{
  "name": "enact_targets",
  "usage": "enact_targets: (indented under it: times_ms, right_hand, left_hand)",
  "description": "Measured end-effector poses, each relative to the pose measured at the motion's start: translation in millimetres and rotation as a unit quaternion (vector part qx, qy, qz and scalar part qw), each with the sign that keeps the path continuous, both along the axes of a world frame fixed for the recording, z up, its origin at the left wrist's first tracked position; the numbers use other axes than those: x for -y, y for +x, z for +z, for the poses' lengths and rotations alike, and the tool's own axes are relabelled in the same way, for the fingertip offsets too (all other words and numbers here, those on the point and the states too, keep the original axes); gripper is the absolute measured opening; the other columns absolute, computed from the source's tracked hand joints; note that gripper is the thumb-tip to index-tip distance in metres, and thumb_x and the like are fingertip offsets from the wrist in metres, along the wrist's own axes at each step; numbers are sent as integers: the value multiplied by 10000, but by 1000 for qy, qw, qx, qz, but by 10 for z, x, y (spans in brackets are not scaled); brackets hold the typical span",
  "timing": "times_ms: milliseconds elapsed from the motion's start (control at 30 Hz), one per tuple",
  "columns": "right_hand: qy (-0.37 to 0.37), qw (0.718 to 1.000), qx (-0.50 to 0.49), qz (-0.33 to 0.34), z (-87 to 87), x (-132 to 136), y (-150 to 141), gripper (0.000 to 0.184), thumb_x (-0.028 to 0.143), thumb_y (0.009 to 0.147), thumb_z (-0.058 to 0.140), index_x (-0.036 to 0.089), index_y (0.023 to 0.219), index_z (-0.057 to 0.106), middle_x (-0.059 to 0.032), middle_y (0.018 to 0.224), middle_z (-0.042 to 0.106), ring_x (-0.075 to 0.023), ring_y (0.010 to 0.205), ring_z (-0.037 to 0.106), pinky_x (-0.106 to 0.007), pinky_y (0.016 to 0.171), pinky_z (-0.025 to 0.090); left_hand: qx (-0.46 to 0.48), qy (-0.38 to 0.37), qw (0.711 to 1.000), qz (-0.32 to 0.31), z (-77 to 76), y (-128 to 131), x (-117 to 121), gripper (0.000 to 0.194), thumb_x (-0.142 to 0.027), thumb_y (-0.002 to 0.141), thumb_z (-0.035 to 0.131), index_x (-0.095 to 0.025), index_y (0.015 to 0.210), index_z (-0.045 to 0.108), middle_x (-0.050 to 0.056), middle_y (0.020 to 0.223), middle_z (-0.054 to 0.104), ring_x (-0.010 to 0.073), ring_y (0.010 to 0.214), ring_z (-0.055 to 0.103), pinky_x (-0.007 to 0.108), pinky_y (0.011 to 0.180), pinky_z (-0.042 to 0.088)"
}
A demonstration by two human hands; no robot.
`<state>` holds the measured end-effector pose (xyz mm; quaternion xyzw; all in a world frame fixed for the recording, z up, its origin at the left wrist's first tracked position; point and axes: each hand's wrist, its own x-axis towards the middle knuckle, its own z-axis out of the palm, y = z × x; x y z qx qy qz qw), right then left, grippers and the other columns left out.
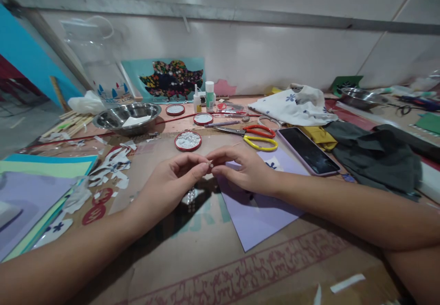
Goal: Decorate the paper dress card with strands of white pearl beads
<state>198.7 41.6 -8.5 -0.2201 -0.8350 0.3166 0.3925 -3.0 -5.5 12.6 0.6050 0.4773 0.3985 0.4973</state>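
My left hand (172,179) and my right hand (242,167) meet over the middle of the table, thumbs and forefingers pinched. A tiny whitish piece, like a bead (211,163), shows between their fingertips; its exact kind is too small to tell. Below my left fingers, a short strip of small shiny beads (191,198) shows in the shadow. Partly under my right hand lies a purple sheet (254,224) with a white and dark-blue patterned piece on it. Just beyond my hands is a red-rimmed lid (187,141) full of small silvery pieces.
Red-and-yellow-handled scissors (259,137) and a phone (307,151) lie right of centre. A metal bowl (127,118) stands back left, near fabric scraps (112,167) and coloured sheets (30,190). Small glue bottles (209,96), patterned cloth (295,105) and dark cloth (374,158) lie farther back.
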Motion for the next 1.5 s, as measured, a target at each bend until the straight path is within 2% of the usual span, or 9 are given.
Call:
enact_targets:
  times_ms: [233,567,733,833,967,1100,1267,1367,1500]
  right_hand:
    - [1,999,4,-55,28,0,0,89,208,901,680,170,941,750,-25,868,779,-128,777,721,-239,734,556]
    - [64,996,27,-55,34,8,14,92,192,914,654,172,969,725,-29,894,776,-126,783,703,-234,723,534]
    - [69,995,32,-57,43,21,11,101,167,897,633,172,942,723,-24,862,767,-125,748,691,-231,698,523]
    - [58,995,31,-79,50,25,2,95,155,882,630,167,917,718,-14,828,757,-119,726,681,-220,680,510]
    - [58,993,29,-101,31,13,1,89,166,894,622,167,919,707,-19,837,751,-120,731,677,-220,679,505]
    - [88,991,44,-85,-6,9,18,61,199,907,633,178,923,688,-21,816,739,-130,720,672,-230,673,510]
    - [105,992,43,-63,-29,-5,28,52,164,902,632,187,907,678,-14,802,738,-130,711,670,-228,666,508]
    - [148,987,49,-50,-25,-26,19,85,171,926,617,192,894,694,-27,818,753,-143,746,680,-251,708,504]
    - [172,982,47,-60,-15,-29,4,86,189,932,617,182,894,693,-32,801,750,-146,720,668,-256,693,486]
  left_hand:
    - [22,-35,999,3,-4,4,-8,332,-508,814,738,-199,927,691,49,930,748,217,867,730,316,752,569]
    - [-24,-13,1000,-14,-1,-24,-18,252,-462,860,698,-220,922,733,49,911,774,221,852,739,323,762,581]
    - [-17,1,999,-34,-25,-19,-9,239,-449,858,696,-222,919,740,50,910,774,214,814,733,338,760,605]
    - [-20,5,1000,-23,-34,-11,-2,252,-453,856,696,-222,947,740,56,945,771,216,834,731,339,755,611]
    - [-77,72,994,3,-27,-2,5,217,-436,858,688,-233,876,763,74,1076,760,251,966,710,399,872,597]
    - [-117,133,984,-2,-13,0,2,158,-388,863,674,-265,853,772,57,1017,774,254,938,700,443,966,555]
    - [-154,171,973,-23,1,-54,-41,140,-354,862,664,-263,866,771,34,965,779,231,915,705,368,919,564]
    - [-187,197,962,-29,9,-106,-87,153,-351,866,650,-255,872,768,16,932,778,209,886,705,323,883,559]
    - [-209,148,966,-28,16,-133,-114,200,-394,886,630,-254,896,773,26,940,783,223,879,710,325,814,570]
